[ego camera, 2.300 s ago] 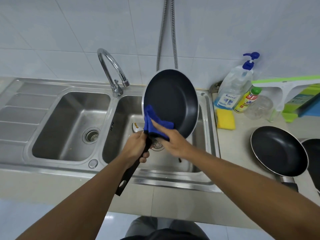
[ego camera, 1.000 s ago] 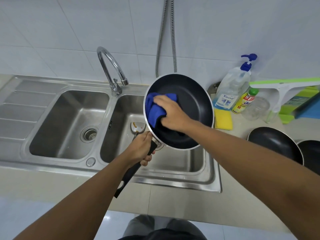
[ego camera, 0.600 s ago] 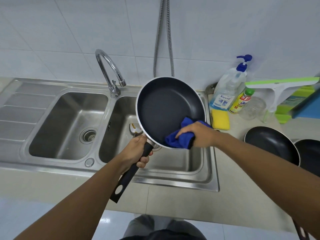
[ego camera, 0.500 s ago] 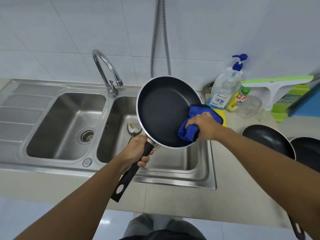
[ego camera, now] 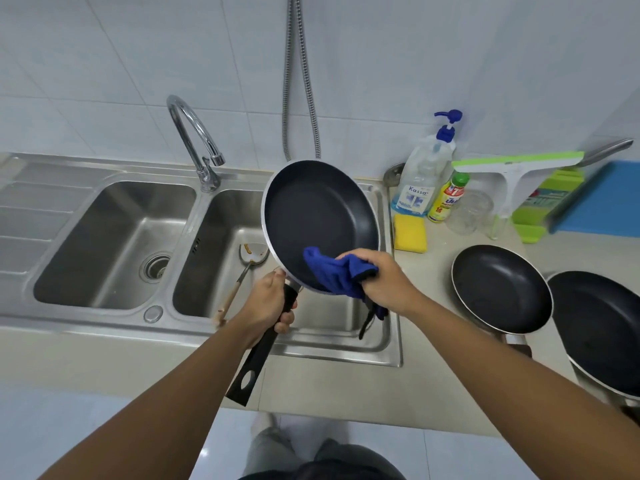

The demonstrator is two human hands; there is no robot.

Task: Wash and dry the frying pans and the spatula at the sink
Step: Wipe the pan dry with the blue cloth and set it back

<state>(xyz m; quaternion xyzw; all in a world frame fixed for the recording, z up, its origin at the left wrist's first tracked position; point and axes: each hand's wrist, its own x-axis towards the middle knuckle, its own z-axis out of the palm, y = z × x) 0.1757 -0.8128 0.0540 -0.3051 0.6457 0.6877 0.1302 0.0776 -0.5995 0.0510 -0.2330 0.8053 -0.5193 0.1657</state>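
Head view: three frying pans [ego camera: 320, 216], one spatula [ego camera: 244, 271], one cloth [ego camera: 336, 273].

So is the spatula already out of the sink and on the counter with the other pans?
No, the spatula lies in the right basin of the sink, its blade carrying brown residue.

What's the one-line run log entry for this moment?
stage: drying | left hand: grips frying pan handle | right hand: blue cloth on pan's lower rim | spatula: in right basin
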